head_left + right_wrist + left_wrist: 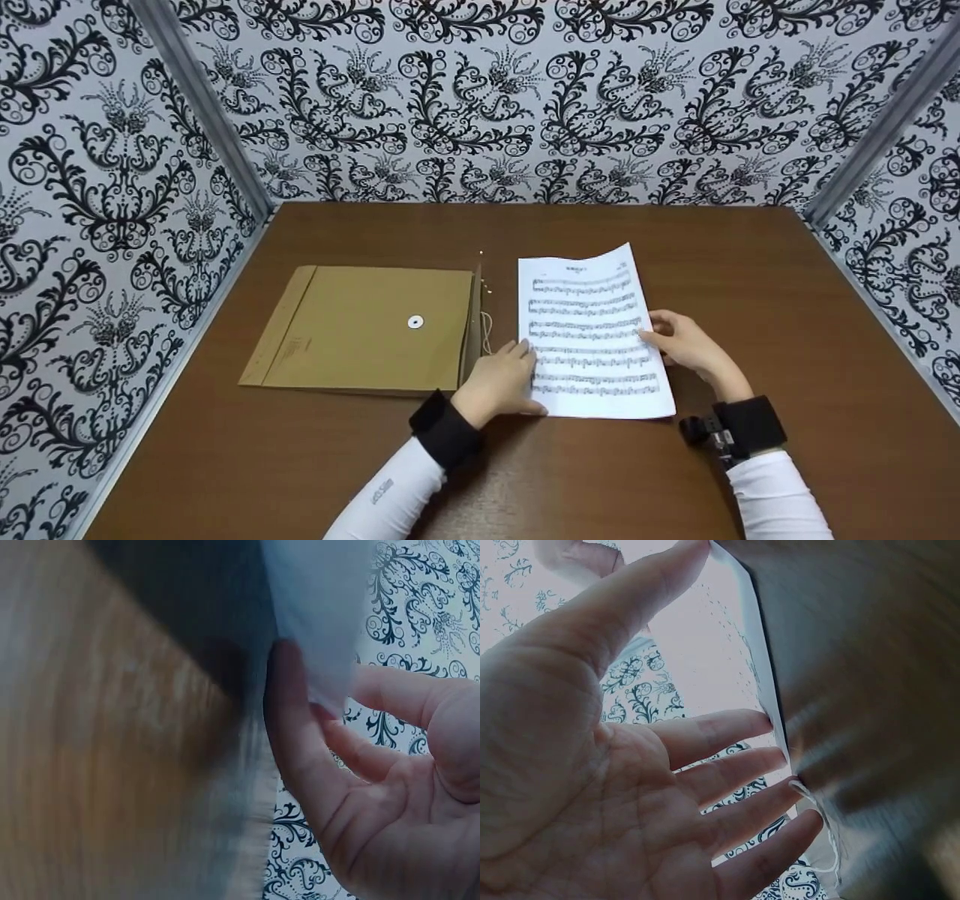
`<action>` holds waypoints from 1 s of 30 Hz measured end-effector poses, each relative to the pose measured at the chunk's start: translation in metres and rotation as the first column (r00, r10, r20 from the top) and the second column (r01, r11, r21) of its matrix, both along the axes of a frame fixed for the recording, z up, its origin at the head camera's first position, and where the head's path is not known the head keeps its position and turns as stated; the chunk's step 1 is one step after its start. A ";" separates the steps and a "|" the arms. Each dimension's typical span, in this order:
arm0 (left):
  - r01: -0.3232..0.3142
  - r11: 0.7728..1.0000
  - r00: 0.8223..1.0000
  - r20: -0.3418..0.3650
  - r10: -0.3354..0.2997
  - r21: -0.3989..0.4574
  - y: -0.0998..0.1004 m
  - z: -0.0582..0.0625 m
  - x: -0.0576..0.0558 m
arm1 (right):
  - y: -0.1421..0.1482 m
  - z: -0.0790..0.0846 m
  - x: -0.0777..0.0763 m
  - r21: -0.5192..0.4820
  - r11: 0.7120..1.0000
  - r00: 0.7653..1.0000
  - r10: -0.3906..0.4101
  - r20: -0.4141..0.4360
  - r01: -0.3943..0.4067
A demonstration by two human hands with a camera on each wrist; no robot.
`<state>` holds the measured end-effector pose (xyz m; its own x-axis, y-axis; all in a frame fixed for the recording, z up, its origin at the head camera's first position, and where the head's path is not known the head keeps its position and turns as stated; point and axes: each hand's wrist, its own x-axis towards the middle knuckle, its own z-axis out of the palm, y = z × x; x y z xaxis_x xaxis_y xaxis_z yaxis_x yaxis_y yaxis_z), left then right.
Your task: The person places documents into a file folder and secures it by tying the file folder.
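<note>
White fabric sleeves (397,484) with black wristbands (750,426) lie nearest. Left hand (499,377), grip released, touches a white paper music sheet (589,341) at eight o'clock; right hand (688,345) pinches its three o'clock edge. At the sheet's nine o'clock, a flat brown folder (367,345) rests on the brown surface (600,480); patterned wall (480,112) at twelve

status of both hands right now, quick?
Left hand: open, touching the sheet music along its left edge.
Right hand: closed on the sheet music, pinching its right edge.
</note>
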<state>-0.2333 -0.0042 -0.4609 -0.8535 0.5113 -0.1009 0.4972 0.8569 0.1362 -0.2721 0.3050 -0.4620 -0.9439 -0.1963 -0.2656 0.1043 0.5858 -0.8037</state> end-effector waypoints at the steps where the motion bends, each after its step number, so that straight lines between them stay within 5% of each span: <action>1: 0.000 1.000 1.000 0.006 0.000 0.000 0.000 0.000 0.000 | 0.000 0.001 0.000 -0.010 1.000 1.000 0.011 -0.001 -0.011; 30: 0.014 1.000 1.000 0.003 -0.014 0.007 -0.002 -0.004 0.000 | -0.001 0.025 0.009 -0.215 0.976 1.000 0.017 -0.025 -0.022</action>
<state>-0.2338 -0.0060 -0.4647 -0.8461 0.5236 -0.0997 0.5084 0.8490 0.1439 -0.2634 0.3037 -0.4370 -0.9447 -0.2650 -0.1933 0.0744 0.4009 -0.9131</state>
